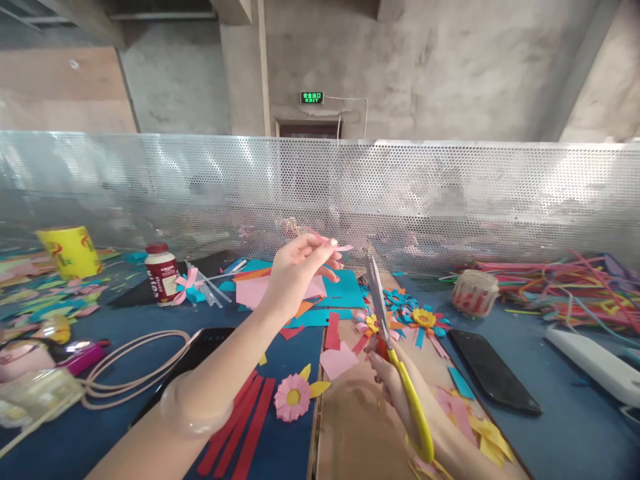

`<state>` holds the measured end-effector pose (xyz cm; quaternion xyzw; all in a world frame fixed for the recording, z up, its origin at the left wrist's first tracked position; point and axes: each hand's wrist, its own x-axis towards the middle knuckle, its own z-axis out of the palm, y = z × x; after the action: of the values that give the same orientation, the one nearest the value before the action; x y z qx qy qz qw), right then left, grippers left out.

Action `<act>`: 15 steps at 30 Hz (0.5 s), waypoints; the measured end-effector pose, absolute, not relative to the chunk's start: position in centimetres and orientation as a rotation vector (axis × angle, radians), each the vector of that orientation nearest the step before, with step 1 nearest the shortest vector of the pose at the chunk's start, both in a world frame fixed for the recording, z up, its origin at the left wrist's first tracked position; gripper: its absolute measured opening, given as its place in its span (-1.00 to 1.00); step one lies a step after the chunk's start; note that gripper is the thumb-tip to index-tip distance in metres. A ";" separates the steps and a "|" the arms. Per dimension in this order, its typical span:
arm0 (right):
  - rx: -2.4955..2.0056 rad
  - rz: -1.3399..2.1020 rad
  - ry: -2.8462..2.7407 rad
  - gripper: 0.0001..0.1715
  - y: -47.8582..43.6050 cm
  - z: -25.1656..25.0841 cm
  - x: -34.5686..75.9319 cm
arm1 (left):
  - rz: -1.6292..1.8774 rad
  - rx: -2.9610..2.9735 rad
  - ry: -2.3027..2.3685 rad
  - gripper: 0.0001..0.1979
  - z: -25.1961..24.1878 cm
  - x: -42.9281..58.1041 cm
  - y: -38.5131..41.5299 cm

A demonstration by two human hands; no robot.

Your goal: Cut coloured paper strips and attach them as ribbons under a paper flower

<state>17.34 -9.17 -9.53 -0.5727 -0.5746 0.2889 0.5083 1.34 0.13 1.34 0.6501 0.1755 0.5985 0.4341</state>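
Note:
My left hand (299, 270) is raised over the table, fingers pinched on a small pink paper strip (341, 248). My right hand (395, 383) grips yellow-handled scissors (387, 333), blades pointing up toward the strip, a short gap apart. Below lie a pink paper flower (293, 397), red paper strips (245, 427), a pink paper square (338, 361) and blue and orange paper flowers (423, 319). Teal and pink paper sheets (345, 290) sit behind my left hand.
A perforated metal screen (450, 193) closes the far side. A red-capped bottle (161, 272) and a yellow tape roll (71, 251) stand at the left. A black phone (493, 370), a small jar (474, 292), a white power strip (595, 363) and piled paper strips (575, 283) lie right.

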 end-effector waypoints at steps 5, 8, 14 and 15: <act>-1.401 0.727 -1.358 -0.67 -9.5 -9.2 17.1 | 1.438 1.973 0.617 -0.94 1.7 0.7 -0.1; -1.415 0.765 -1.303 -0.67 -9.7 -9.4 16.9 | 1.397 2.194 0.693 -0.89 2.0 -0.1 -0.1; -1.449 0.778 -1.312 -0.64 -10.4 -8.5 16.4 | 1.231 2.459 0.662 -0.81 2.5 -1.3 0.1; -1.440 0.783 -1.342 -0.65 -10.6 -8.2 16.4 | 1.206 2.465 0.652 -0.81 2.5 -1.4 0.0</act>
<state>16.41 -10.57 -8.17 -0.5926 -0.5525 0.3223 0.4896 -1.39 0.05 2.53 0.8626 0.2282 0.4221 0.1600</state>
